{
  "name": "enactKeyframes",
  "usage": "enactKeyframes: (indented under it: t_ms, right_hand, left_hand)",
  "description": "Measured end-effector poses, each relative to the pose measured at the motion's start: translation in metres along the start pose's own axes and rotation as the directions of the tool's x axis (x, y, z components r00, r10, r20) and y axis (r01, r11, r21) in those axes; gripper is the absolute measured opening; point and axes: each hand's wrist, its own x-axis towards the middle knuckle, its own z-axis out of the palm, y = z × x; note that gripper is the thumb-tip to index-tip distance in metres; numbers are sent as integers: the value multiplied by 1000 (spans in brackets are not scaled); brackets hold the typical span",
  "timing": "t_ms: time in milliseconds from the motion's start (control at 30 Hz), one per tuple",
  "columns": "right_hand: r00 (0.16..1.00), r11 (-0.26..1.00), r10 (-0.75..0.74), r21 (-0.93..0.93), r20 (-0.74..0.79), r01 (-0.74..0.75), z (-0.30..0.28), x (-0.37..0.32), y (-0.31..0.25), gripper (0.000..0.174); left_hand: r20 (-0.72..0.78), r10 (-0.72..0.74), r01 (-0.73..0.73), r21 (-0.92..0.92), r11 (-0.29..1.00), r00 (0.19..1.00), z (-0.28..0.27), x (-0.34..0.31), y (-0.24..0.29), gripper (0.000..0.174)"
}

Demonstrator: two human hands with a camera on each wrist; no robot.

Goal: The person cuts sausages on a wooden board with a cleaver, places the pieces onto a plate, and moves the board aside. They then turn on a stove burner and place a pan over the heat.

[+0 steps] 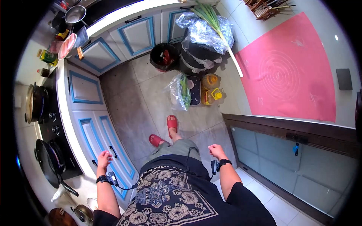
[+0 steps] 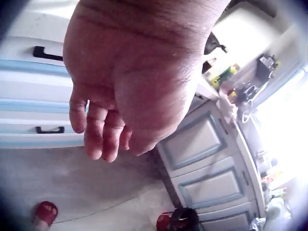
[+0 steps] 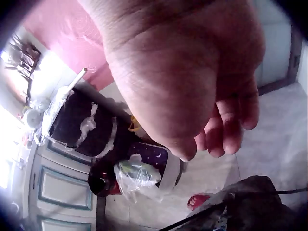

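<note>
My left hand (image 1: 104, 159) hangs in the air beside the white cabinet doors with blue trim (image 1: 91, 130), and it holds nothing. In the left wrist view its palm (image 2: 130, 82) shows, with the fingers loosely bent. On the other side of the body, my right hand (image 1: 216, 151) is raised near the dark-framed glass sliding door (image 1: 264, 150). Seen from the right wrist, that hand (image 3: 183, 72) also has loosely bent fingers and nothing in them. Ahead on the floor lies a clear plastic bag with green vegetables (image 1: 183, 92).
Two oil bottles (image 1: 212, 96) and a black trash bin (image 1: 164, 57) stand on the floor. Green onions (image 1: 213, 22) lie across a plastic-covered black container (image 1: 196, 62). A pink mat (image 1: 288, 71) covers the right counter. A wok (image 1: 47, 162) sits on the stove at left.
</note>
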Motion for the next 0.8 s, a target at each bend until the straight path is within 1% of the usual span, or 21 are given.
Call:
enactKeyframes:
  t_ms: [67, 100, 133, 200, 233, 333, 467, 533, 633, 733, 800]
  right_hand:
    - [1000, 1000, 11, 12, -14, -11, -2, -11, 1, 23]
    - [1000, 1000, 15, 3, -22, -15, -4, -18, -3, 23]
    - [999, 1000, 19, -7, -29, -19, -4, -21, -3, 24]
    - [999, 999, -1, -38, -35, 0, -7, -17, -2, 24]
    - [999, 999, -10, -51, -37, 8, -4, -16, 0, 24]
    - [997, 993, -44, -116, -68, 36, -1, -8, -6, 32]
    - [980, 973, -178, -165, -90, 161, 3, -5, -25, 33]
    - [969, 961, -230, -177, -91, 211, 5, -1, -33, 34]
    - [980, 981, -184, -74, -73, 178, 5, -8, -47, 33]
    - [979, 980, -191, -77, -66, 186, 5, -18, -55, 33]
    - [977, 975, -204, -107, -69, 196, 4, -21, -56, 29]
  left_hand:
    - [16, -111, 110, 24, 994, 994, 1, 4, -35, 22]
    - [41, -166, 166, 19, 986, 985, 3, -2, -43, 21]
    - [44, -198, 198, 19, 980, 979, 4, -8, -52, 22]
    - [38, -216, 217, -14, 976, 976, 5, -19, -69, 23]
    - [51, -210, 211, -11, 977, 976, 1, -24, -77, 23]
    - [26, -243, 244, -27, 969, 970, -4, -31, -92, 22]
    - [2, -220, 219, -101, 970, 976, -16, -24, -111, 22]
    - [-22, -198, 194, -125, 973, 980, -16, -23, -108, 23]
    - [-36, -174, 167, -140, 976, 984, -10, -22, -103, 21]
    - [-26, -173, 166, -162, 973, 985, -7, -19, -107, 19]
    - [-15, -178, 173, -168, 970, 984, -5, -19, -108, 18]
